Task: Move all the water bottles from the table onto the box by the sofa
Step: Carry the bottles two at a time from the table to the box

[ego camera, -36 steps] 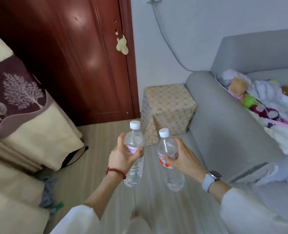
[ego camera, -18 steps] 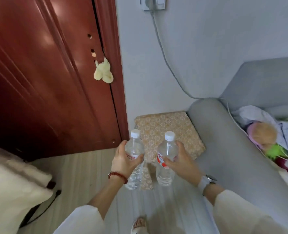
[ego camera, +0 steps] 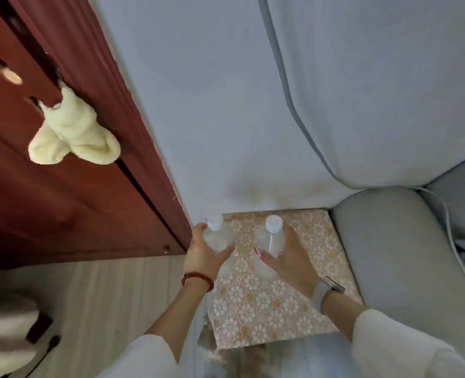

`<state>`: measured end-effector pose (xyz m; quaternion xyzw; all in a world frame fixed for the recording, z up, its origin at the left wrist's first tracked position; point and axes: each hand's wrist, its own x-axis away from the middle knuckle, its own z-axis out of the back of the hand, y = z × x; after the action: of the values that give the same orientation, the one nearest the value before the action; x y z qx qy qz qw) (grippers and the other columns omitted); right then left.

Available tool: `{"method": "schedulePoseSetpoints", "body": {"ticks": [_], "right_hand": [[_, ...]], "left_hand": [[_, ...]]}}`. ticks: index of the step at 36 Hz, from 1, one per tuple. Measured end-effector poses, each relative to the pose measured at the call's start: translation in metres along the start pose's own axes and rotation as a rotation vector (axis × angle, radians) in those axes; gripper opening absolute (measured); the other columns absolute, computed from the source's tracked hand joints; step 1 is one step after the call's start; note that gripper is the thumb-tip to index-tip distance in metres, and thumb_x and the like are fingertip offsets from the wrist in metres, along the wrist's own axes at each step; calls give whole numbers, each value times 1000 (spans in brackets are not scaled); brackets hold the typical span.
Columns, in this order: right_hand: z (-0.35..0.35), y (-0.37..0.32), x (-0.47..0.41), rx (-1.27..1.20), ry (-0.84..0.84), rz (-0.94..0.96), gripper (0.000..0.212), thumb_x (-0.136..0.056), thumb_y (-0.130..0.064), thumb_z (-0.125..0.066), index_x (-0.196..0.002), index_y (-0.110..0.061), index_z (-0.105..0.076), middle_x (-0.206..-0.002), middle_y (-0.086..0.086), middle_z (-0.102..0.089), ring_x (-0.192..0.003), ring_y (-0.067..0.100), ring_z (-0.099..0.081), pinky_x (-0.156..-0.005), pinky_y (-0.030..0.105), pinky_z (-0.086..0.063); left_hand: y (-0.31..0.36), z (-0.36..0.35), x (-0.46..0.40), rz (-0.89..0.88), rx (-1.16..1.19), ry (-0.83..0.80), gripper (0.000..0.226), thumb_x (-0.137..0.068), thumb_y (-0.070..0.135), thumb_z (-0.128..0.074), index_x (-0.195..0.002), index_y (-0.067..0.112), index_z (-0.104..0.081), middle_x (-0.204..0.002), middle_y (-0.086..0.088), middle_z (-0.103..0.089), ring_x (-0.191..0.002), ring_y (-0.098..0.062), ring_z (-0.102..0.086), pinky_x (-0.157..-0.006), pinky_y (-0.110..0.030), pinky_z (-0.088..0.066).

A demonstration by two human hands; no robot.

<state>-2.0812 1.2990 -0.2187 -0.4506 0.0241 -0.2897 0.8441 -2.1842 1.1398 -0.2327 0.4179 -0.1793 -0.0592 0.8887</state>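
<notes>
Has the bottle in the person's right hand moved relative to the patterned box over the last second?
Yes. The right-hand bottle was short of the patterned box on the floor side; now it is over the box top, gripped by the right hand.

Both arms outstretched — fingers (ego camera: 198, 230) curled

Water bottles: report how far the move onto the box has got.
Done: nothing shows as delivered; no bottle stands free on the box. In hand: the left hand grips one bottle and the right hand grips another bottle, both over the patterned top beside the sofa. Left: set both down and let go. The table is out of view, so any remaining bottles cannot be counted.
</notes>
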Motion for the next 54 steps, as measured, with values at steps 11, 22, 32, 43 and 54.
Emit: {"method": "schedulePoseSetpoints", "body": {"ticks": [11, 22, 32, 43, 54], "right_hand": [[-34, 25, -106, -71, 25, 56, 73, -73, -26, -75, -130, -16, -32, -122, 0, -43, -112, 15, -44, -85, 18, -35], [-43, 27, -110, -103, -181, 39, 85, -78, -29, -70, -145, -22, -17, -145, 5, -32, -134, 20, -29, -105, 31, -29], [-44, 16, -108, -203, -47, 19, 62, -84, -28, -63, -138, -21, -33, -126, 6, -56, -115, 27, -53, -96, 42, -46], [-70, 6, -126, -301, 252, -73, 62, -75, -24, -73, -127, -13, -42, -124, 9, -42, -108, 14, -40, -87, 25, -39], [-78, -5, -119, -433, 229, -160, 73, -72, -19, -76, -129, -10, -31, -131, 12, -26, -114, 16, -30, -95, 28, -36]], "left_hand": [[-7, -59, -85, -68, 5, 103, 90, -62, 31, -82, -135, 19, -31, -126, -13, -43, -110, -27, -49, -82, -29, -39], [-13, -37, -90, -82, -50, -172, 91, -70, 14, -76, -139, 37, -23, -129, -9, -38, -106, -29, -52, -97, -41, -45], [-10, -40, -95, -134, -85, -74, 72, -71, 17, -75, -132, 26, -39, -116, -13, -51, -97, -25, -55, -86, -42, -51], [-5, -54, -108, -130, 5, 99, 69, -69, 16, -76, -129, 22, -42, -115, -11, -60, -102, -26, -57, -85, -38, -49], [-2, -49, -105, -83, 41, 0, 74, -69, 16, -77, -130, 21, -35, -125, -14, -50, -112, -29, -52, -91, -39, -47]]}}
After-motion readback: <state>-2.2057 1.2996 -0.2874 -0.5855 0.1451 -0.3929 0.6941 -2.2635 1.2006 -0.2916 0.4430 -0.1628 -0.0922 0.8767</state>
